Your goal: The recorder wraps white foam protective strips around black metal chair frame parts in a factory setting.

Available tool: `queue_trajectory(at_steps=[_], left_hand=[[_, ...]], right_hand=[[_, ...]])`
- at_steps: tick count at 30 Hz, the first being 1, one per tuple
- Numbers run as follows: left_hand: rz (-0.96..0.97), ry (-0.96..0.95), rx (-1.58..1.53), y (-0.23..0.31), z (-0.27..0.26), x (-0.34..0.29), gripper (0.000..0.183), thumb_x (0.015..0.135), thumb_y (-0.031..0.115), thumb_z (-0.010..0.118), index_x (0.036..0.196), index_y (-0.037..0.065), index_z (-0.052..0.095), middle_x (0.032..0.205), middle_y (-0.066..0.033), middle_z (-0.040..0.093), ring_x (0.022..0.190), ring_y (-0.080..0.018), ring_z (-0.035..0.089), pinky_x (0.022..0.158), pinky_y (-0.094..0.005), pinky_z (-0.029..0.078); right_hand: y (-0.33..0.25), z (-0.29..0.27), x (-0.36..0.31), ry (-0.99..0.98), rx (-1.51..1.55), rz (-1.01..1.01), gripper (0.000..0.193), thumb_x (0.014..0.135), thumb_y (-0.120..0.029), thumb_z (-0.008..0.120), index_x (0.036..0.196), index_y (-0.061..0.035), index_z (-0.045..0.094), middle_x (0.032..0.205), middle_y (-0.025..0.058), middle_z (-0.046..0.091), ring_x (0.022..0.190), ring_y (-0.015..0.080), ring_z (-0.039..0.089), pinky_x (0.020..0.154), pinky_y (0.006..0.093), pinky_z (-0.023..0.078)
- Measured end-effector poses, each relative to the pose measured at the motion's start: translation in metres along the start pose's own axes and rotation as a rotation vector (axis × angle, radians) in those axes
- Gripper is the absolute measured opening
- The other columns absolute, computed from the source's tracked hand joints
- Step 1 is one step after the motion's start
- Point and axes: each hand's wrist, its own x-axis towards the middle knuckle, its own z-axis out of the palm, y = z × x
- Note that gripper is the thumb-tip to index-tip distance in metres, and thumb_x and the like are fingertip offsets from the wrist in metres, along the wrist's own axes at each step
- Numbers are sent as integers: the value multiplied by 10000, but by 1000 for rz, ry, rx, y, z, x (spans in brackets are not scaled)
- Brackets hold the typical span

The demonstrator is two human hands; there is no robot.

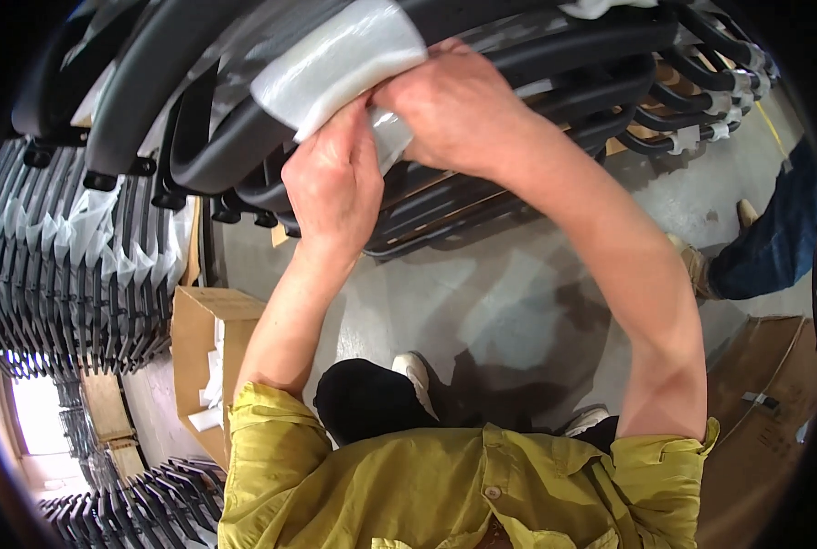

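In the head view, we take the white foam sheet (340,69) as our landmark: it lies curved over a black tubular frame (221,151). Our left hand (335,178) is pinched on the sheet's lower edge, and our right hand (450,105) is closed at its right end, the two hands almost meeting; we cannot see all the fingertips. A translucent flap (391,137) hangs just below the sheet, between our hands. Well to the sheet's left, we see a dense stack of black frames (70,274), partly in clear plastic. Below and left of the sheet stands an open cardboard box (193,352) with white pieces inside. Far to the sheet's right is another person's leg (770,242) in blue jeans.
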Motion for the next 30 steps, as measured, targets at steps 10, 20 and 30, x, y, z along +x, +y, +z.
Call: queue_trajectory(at_steps=[10, 20, 30], left_hand=[[302, -680, -181, -73, -3, -194, 339, 677, 86, 548, 1011, 25, 544, 1068, -133, 545, 991, -254, 525, 825, -340, 426], [144, -575, -414, -78, 47, -214, 410, 684, 70, 536, 1090, 42, 481, 1162, -120, 473, 1064, -273, 463, 868, -370, 392], [19, -672, -330, -73, 52, -218, 373, 696, 44, 566, 1064, 53, 503, 1158, -116, 474, 1054, -280, 462, 814, -370, 400]], right_hand=[[-3, -7, -6, -117, -52, -11, 353, 542, -107, 616, 889, -54, 584, 765, 149, 587, 759, 316, 554, 709, 392, 426], [-31, -16, -101, 103, 167, -9, 232, 645, -96, 676, 798, 20, 545, 797, 125, 575, 736, 296, 533, 715, 373, 421], [31, 106, -183, -274, 12, 234, 354, 745, -99, 558, 1079, -5, 486, 1096, 151, 484, 1039, 313, 434, 924, 399, 335]])
